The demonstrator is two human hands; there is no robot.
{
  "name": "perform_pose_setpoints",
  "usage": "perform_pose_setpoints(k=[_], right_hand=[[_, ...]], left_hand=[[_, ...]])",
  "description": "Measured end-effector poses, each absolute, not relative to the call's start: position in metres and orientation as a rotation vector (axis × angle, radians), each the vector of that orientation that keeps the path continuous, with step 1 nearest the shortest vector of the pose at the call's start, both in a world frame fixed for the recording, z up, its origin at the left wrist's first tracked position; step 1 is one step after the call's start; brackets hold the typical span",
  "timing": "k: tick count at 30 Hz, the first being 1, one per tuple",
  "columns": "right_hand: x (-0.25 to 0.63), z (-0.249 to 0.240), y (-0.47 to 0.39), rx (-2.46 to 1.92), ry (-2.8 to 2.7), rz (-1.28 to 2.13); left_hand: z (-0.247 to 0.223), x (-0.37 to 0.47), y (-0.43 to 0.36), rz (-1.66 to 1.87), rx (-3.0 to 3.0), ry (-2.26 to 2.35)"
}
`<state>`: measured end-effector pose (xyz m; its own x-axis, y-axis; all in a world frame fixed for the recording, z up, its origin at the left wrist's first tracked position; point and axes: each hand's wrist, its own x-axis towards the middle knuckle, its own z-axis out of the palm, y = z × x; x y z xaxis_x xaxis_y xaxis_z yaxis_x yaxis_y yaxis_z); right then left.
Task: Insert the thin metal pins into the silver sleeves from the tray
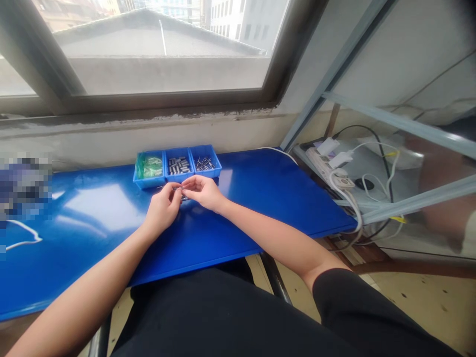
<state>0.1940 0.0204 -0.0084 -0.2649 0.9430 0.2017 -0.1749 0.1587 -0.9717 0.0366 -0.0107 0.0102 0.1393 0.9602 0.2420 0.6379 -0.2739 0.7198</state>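
At a glossy blue tabletop (260, 193) below a window (167, 77), the left hand (163, 204) and right hand (204, 192) pinch a small metallic piece (184, 198) near three bins (181, 176).

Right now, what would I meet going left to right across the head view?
White cable, left bin holding green bag, middle bin holding metal cylinders, right bin holding thin metal pieces, power strip.

A bright window (167, 64) sits in the pale wall (245, 131) behind a glossy blue table (211, 238).
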Motion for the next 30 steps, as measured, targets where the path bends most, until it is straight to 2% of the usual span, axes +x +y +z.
perform_pose_setpoints(k=[30], right_hand=[[0.1945,-0.0033,0.0186,-0.866,-1.479,1.262]], left_hand=[[0.0094,0.0344,-0.0091,0.919,1.962,1.516]])
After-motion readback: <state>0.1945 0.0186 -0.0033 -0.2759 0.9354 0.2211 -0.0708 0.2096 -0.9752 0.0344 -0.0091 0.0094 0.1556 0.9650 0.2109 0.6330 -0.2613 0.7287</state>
